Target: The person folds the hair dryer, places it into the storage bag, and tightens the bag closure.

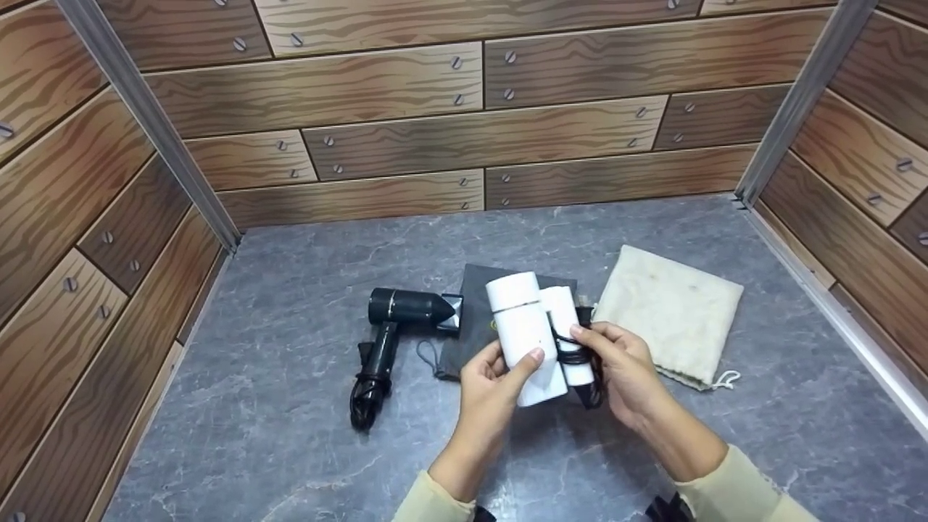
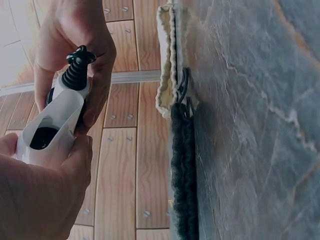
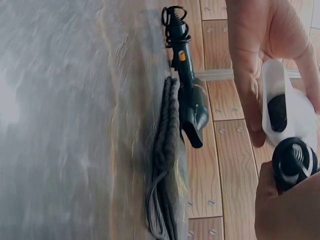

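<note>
Both hands hold a white hair dryer (image 1: 518, 319) up in front of the body, its handle (image 1: 560, 303) folded alongside the barrel. My left hand (image 1: 487, 388) grips the barrel near its flattened nozzle (image 2: 62, 112), thumb laid across the front. On the other side my right hand (image 1: 632, 373) holds the handle, thumb on top, where a black power cord (image 1: 576, 355) is wound round it. In the left wrist view the nozzle's opening faces the camera. Behind the dryer lies a dark drawstring pouch (image 1: 478, 281), partly hidden by it.
A black hair dryer (image 1: 409, 308) with its cord bundled at the handle lies left, its nozzle toward the dark pouch. To the right lies a cream drawstring pouch (image 1: 667, 312). Wood-patterned walls (image 1: 391, 87) enclose the grey marbled surface (image 1: 290, 377) at the back and sides.
</note>
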Available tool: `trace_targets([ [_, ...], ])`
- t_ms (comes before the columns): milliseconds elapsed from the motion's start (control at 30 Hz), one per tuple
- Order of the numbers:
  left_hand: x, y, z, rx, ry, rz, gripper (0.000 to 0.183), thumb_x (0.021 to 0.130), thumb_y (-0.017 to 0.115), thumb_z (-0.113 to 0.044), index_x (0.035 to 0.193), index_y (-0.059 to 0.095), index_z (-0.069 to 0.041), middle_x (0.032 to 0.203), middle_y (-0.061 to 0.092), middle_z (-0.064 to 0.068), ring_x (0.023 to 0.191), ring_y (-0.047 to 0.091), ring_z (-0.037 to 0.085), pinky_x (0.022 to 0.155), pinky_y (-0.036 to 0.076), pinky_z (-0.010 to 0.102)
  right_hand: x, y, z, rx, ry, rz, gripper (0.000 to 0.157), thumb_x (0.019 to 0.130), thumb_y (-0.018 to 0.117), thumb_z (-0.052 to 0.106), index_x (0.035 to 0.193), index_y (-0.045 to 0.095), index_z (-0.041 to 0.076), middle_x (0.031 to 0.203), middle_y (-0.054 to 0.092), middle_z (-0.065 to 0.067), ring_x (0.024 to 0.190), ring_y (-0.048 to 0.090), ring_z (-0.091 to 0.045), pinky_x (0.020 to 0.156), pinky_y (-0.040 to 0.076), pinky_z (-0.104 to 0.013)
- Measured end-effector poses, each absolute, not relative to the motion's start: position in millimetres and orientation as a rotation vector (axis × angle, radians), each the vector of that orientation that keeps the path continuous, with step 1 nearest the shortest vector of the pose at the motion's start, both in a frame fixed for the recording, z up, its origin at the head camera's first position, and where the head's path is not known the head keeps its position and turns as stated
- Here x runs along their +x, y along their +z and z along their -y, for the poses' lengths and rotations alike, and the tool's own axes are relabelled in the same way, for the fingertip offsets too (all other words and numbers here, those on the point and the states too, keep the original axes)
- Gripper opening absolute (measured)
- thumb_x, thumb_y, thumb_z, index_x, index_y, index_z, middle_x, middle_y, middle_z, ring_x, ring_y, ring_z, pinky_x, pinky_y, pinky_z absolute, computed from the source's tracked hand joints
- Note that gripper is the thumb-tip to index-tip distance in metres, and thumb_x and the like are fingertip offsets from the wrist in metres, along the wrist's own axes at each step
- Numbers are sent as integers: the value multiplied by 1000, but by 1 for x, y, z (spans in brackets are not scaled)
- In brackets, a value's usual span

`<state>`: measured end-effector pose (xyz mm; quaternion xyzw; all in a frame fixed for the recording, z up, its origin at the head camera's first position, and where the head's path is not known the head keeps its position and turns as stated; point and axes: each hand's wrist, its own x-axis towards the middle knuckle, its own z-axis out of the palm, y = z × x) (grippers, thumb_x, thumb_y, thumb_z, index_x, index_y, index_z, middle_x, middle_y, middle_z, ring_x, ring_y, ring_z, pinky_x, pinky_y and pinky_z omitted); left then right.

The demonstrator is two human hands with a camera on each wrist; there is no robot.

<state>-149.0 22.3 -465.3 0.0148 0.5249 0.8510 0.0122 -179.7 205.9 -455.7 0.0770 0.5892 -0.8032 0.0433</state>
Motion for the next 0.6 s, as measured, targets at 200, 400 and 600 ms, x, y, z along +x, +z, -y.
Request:
trace_targets([
  [200,-148,-462,-24,42,2653,-1599,46,95,77,-11,133,62,11,116,76,24,99,78,28,85,66,40,-180,-451,-222,73,-2362,-1854,13,104,65,12,92,68,8,93,75,-4,83,73,-16,76,65,-35],
  [400,-147,-460,-26,28,2633,-1597,44,95,78,-12,131,64,10,115,77,23,97,78,27,83,66,39,-178,-449,-230,1,-2317,-1913,14,104,66,11,91,70,6,97,71,-4,86,72,-14,79,65,-35],
  [600,-146,-460,-27,20,2628,-1581,44,95,78,-12,130,64,9,115,77,22,97,78,26,84,66,39,-178,-450,-235,13,-2325,-1917,14,103,67,10,90,70,6,94,72,-4,84,72,-15,78,66,-35],
])
